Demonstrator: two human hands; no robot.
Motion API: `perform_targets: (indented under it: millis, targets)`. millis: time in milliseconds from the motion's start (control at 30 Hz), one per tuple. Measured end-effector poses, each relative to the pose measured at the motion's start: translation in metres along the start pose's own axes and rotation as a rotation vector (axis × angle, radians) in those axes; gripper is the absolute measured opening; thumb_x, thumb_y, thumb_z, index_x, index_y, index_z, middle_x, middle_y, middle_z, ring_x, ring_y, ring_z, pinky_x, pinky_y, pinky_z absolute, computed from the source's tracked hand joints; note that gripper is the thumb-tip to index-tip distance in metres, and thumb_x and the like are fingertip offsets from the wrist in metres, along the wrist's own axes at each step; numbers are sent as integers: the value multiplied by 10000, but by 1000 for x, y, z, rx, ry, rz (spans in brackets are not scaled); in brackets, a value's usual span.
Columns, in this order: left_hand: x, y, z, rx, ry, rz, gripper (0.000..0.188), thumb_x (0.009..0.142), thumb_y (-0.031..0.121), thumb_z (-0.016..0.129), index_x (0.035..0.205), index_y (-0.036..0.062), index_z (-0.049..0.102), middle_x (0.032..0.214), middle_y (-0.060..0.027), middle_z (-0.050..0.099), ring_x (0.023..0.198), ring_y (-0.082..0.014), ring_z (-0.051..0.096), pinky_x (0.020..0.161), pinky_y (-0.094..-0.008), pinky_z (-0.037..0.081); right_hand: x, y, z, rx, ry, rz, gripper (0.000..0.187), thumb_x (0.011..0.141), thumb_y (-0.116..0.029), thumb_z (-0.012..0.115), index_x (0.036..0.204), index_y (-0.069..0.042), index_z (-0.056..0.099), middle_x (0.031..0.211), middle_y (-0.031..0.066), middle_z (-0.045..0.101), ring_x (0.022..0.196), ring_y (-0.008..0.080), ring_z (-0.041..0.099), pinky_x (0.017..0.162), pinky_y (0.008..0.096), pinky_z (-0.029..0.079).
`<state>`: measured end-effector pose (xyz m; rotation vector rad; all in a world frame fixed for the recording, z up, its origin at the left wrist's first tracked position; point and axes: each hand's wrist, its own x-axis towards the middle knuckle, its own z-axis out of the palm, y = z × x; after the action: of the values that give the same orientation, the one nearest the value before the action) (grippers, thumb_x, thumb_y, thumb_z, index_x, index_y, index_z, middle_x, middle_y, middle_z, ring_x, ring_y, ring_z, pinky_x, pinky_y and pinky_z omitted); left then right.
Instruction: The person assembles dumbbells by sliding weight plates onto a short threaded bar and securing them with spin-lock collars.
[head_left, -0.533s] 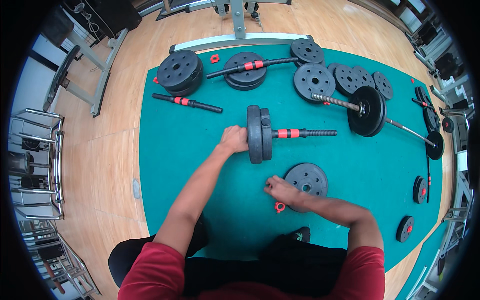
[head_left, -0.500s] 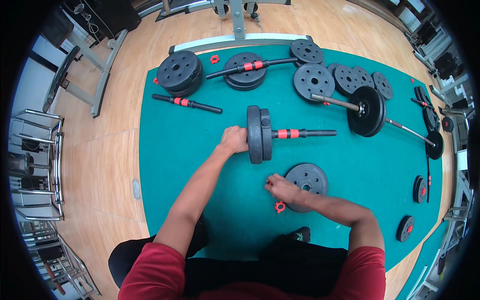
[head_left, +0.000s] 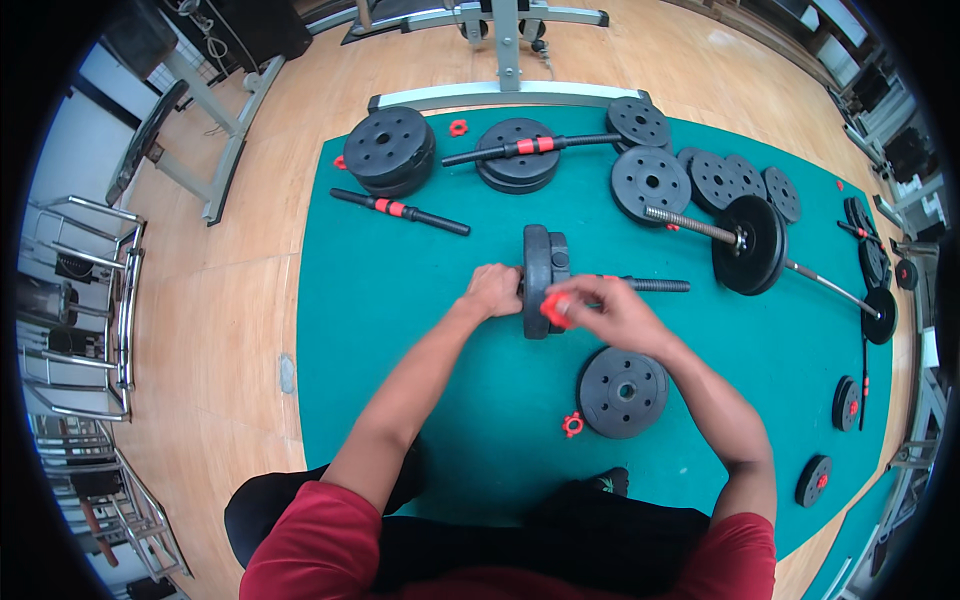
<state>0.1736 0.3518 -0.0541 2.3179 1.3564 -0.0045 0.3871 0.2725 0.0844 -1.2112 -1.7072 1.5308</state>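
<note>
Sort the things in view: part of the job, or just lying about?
Likely in the job:
dumbbell, gripped by the left hand
red star nut, in the right hand
perhaps the flat plate nearby

Apparently just lying about:
barbell
plate stack, upper left
loose bar beside it

The person's left hand (head_left: 495, 290) grips a dumbbell (head_left: 560, 278) at the left of its two upright plates (head_left: 537, 265), while the right hand (head_left: 617, 313) holds a red star nut (head_left: 555, 310) in front of them. A loose plate (head_left: 605, 400) lies on the green mat (head_left: 400, 320), with another red nut (head_left: 572, 425) beside it.
</note>
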Motion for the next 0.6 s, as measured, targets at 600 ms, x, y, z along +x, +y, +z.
perform_targets:
  millis: [600]
  targets:
    - [6,-38,55,-252,443,357,511,895,318,493,1295,3,452,1101,-286,617,964,-507,582,812,-552,488,104,41,59,-1240,327,-346,234,783,-156,639,988,-48,675,1018,165,586,1051,336,522,978,612,340]
